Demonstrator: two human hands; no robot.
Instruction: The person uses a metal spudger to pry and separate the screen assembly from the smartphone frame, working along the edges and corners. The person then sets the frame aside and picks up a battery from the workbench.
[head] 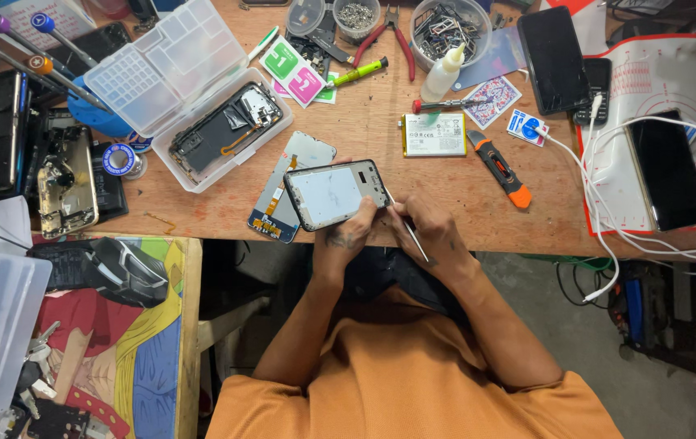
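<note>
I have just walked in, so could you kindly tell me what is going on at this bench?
A person in an orange shirt is working on a phone frame at the edge of the wooden bench. The left hand grips its lower edge, while the right hand holds a thin metal tool to its corner. A loose screen panel lies just beneath, and a battery nearby.

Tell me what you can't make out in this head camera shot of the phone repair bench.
- Head view: the tip of the thin metal tool in the right hand is too small to identify.
- The left hand covers the lower edge of the phone frame.
- The screen panel is partly under that frame.
- Parts in the round container are too small to identify.
</note>
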